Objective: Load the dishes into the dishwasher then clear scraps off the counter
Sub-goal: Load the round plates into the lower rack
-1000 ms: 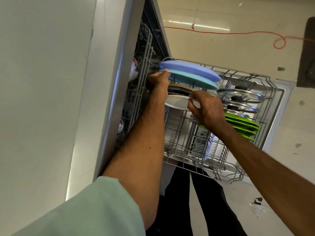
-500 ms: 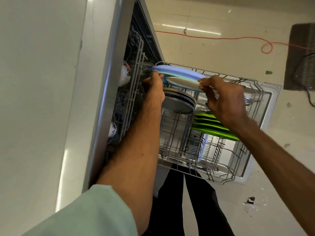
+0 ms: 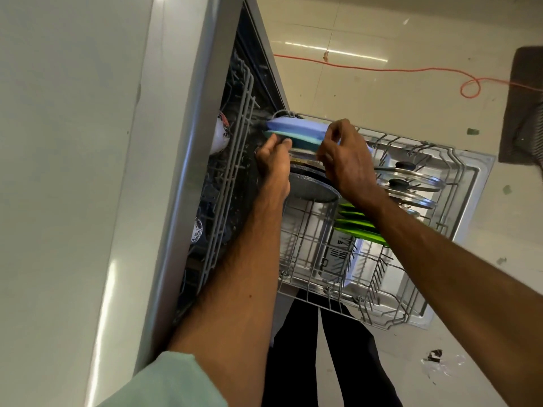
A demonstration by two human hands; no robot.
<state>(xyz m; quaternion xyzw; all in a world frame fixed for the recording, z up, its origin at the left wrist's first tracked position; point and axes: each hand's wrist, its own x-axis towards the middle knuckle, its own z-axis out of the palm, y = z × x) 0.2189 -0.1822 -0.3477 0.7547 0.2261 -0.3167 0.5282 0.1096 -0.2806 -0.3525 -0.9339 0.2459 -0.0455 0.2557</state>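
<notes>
The dishwasher's lower rack (image 3: 458,171) is pulled out over the open door. At its back stand a blue plate (image 3: 296,126) and a teal plate (image 3: 305,141), then a white plate (image 3: 304,151) showing only its thin rim, then dark speckled pans (image 3: 313,188). My right hand (image 3: 348,164) pinches the white plate's rim just below the teal plate. My left hand (image 3: 274,157) curls its fingers on the teal plate's left rim. Green plates (image 3: 360,227) and glass lids (image 3: 411,183) stand further right in the rack.
The upper rack (image 3: 232,171) inside the dishwasher holds patterned bowls (image 3: 220,136). The grey counter front (image 3: 73,171) fills the left. An orange cable (image 3: 382,69) crosses the floor, with a dark mat (image 3: 523,107) at right and debris (image 3: 435,355) near my legs.
My right hand has carried the white plate from in front of the dark pans up and left, into the gap under the teal plate. My left hand stayed at the plates' left rims.
</notes>
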